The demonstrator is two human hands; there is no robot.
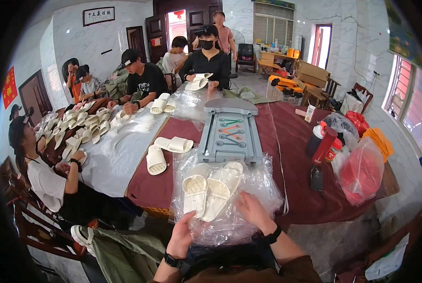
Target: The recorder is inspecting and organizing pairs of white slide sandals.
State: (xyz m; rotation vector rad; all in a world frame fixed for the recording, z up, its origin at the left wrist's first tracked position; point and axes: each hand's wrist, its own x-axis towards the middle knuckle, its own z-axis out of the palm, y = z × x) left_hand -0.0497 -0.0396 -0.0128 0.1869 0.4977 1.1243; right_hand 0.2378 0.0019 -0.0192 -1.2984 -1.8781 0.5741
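Note:
A pair of cream slippers lies side by side in front of me, a left slipper (195, 188) and a right slipper (224, 186), on a pile of clear plastic bags (263, 184). My left hand (183, 232) is at the heel end of the left slipper, thumb up and fingers under clear plastic, closed on its edge. My right hand (254, 210) lies beside the right slipper, fingers stretched out over the plastic. Whether its fingertips touch the slipper is unclear. Left of the bags, another loose pair of slippers (174, 144) rests on the dark red cloth.
A grey plastic folding stand (231, 134) is just beyond the bags. To the right are a red bottle (325, 145), a black phone-like object (316, 178) and a red bag (361, 177). Several people sit around the table with heaped slippers (74, 122). Green fabric (126, 250) hangs at lower left.

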